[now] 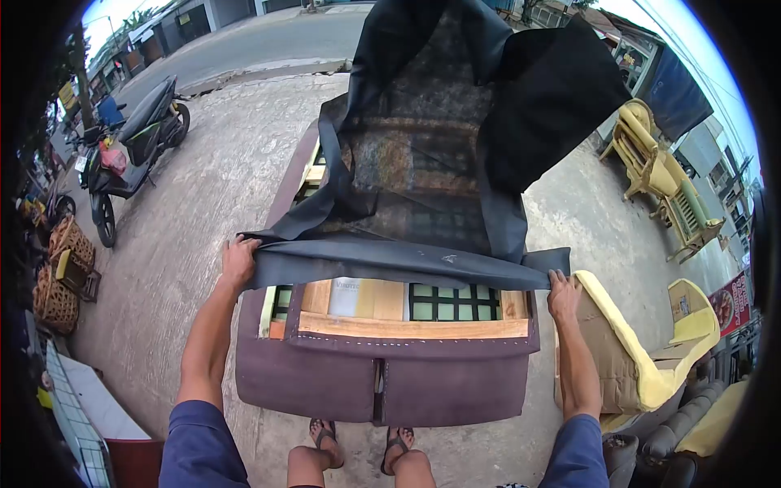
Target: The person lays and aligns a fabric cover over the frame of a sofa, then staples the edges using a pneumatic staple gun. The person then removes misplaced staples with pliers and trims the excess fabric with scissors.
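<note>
A large sheet of thin black fabric lies over the upturned underside of a sofa, its near edge folded into a band. My left hand is closed on the left end of that edge, and my right hand grips the right end. The sofa's purple upholstery faces me below the fabric. Between the two, a bare wooden rail shows with a row of staples beneath it. Black webbing straps cross over pale green material behind the rail. The fabric hides most of the frame.
A motorbike is parked on the concrete at the left, with wicker baskets nearer. On the right stand a yellow foam-edged chair frame and several yellow wooden chairs. A road runs across the back.
</note>
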Demonstrator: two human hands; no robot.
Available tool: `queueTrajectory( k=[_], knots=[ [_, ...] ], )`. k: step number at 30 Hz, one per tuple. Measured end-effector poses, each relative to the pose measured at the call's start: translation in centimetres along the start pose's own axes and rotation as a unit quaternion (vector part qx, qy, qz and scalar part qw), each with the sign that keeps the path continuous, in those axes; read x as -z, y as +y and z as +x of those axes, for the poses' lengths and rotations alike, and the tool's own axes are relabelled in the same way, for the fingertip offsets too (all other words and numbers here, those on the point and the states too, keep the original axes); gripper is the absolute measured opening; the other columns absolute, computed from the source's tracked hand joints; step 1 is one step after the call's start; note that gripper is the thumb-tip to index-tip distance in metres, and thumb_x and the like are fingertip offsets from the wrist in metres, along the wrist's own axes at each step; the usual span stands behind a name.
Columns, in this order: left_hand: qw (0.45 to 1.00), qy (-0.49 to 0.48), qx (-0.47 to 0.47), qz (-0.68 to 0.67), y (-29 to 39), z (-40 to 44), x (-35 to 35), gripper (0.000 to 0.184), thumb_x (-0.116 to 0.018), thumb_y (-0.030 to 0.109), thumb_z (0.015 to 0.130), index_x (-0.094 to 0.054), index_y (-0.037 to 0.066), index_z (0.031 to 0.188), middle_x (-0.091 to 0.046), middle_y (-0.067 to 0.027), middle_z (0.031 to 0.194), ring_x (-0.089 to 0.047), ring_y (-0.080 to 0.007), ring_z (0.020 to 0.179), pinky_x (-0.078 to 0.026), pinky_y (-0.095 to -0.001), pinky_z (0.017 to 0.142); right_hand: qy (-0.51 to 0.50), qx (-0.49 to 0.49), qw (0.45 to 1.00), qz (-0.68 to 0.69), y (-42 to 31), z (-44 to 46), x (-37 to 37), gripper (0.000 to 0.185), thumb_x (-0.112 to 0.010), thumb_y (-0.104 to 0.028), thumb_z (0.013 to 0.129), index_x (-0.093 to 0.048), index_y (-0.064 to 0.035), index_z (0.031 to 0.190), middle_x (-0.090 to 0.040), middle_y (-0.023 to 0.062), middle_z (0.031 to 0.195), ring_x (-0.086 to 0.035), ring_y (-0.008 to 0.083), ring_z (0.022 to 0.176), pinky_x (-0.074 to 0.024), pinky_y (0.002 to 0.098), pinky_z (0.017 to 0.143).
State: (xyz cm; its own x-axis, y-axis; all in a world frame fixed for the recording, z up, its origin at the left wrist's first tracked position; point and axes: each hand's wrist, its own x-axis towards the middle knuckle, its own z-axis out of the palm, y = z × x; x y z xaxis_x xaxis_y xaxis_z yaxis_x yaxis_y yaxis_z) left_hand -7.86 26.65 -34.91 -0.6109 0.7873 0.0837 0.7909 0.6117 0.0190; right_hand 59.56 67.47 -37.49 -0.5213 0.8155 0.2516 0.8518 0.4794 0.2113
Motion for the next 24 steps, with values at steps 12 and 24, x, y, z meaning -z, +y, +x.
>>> queueTrajectory(
  k=[12, 24],
  knots=[
    [0.862, -0.010, 0.181, -0.474, -6.5, -6.7, -31.1, 0.054, -0.054, 0.018, 0.099, -0.051, 0.003, 0.151, -0.060, -0.0233, 0.143, -0.055, -0.0307, 0.137, -0.043, -0.0388, 0.113, -0.144, -0.164, 0.940, 0.262, 0.9, -17.6, -18.2, 0.085, -0.055, -0.002, 0.077, -0.042, -0.0189, 0.159, -0.047, 0.0228, 0.156, -0.048, 0.0420, 0.138, -0.0388, 0.0490, 0.116],
    [0.718, -0.046, 0.221, -0.658, -6.4, -6.4, -30.7, 0.032, -0.066, 0.023, 0.101, -0.065, -0.002, 0.121, -0.073, -0.0106, 0.101, -0.072, -0.0182, 0.083, -0.059, -0.0322, 0.076, -0.013, -0.378, 0.875, 0.300, 9.1, -12.4, -26.3, 0.058, -0.076, -0.032, 0.085, -0.066, -0.0040, 0.135, -0.072, 0.0188, 0.128, -0.067, 0.0323, 0.122, -0.0494, 0.0420, 0.105]
  ],
)
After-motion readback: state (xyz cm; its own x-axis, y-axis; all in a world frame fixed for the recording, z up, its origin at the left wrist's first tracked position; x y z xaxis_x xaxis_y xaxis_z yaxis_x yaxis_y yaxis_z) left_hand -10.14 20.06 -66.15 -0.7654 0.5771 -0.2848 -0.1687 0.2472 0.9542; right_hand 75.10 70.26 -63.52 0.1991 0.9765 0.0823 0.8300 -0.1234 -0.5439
